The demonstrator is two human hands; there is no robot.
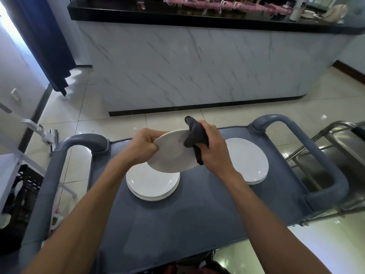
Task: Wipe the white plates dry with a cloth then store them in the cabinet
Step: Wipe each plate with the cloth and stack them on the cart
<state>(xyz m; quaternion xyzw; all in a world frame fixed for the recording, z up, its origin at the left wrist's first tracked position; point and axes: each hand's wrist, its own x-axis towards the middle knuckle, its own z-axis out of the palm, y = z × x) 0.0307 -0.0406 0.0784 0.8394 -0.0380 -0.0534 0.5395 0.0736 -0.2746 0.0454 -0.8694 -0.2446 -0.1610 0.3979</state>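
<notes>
Head view, white plate [171,153] gripped between hands, dark cloth [195,137] rightward

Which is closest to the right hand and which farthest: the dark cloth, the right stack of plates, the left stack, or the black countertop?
From the right hand:
1. dark cloth, gripped in its fingers.
2. right stack of plates, just beside it on the cart.
3. left stack, lower left.
4. black countertop, far across the floor.
</notes>
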